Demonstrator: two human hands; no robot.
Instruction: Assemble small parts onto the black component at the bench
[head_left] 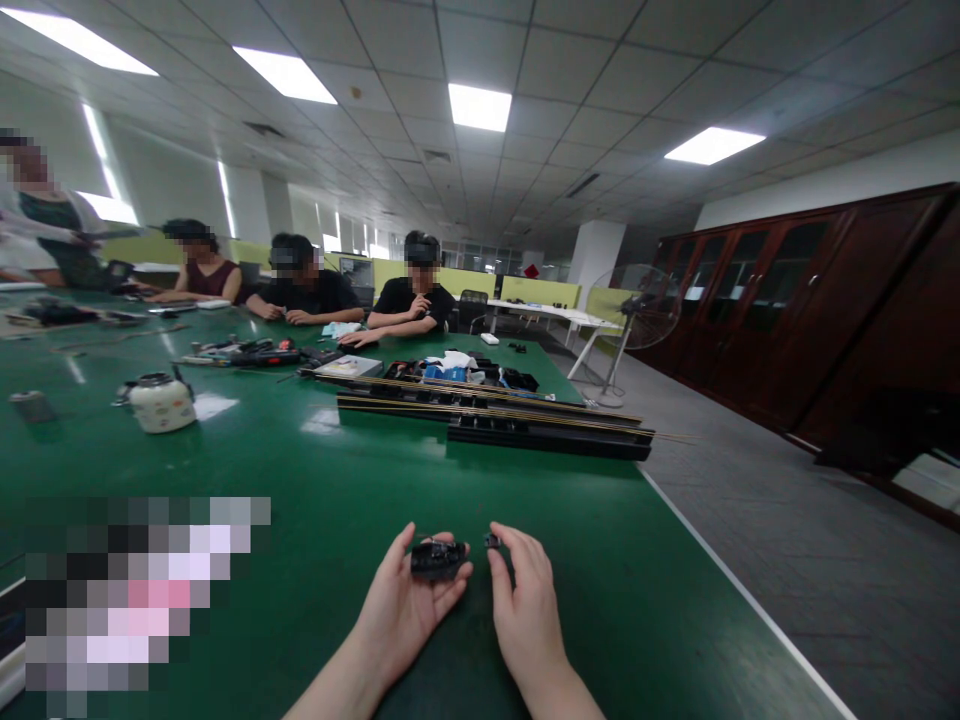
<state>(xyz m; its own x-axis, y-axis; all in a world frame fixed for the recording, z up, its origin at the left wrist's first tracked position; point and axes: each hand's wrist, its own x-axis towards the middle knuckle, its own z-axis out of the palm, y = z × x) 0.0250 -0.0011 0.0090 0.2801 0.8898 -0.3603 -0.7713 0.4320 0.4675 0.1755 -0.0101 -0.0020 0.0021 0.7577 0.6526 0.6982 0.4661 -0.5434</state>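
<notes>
My left hand (409, 605) is palm up over the green table, its fingers curled under a black plastic part (437, 560) with fine detail on its top. The part's exact kind is too small to make out. Close beside it on the right, my right hand (529, 600) pinches a small dark piece (492, 541) between thumb and forefinger. A narrow gap separates that piece from the black part.
Long black rails with thin brass-coloured rods (555, 437) lie across the green table (337, 490) ahead. A white patterned pot (160, 402) stands at left, with tools (251, 352) behind it. Several people sit or stand along the far side. A fan (630, 310) stands beyond the right edge.
</notes>
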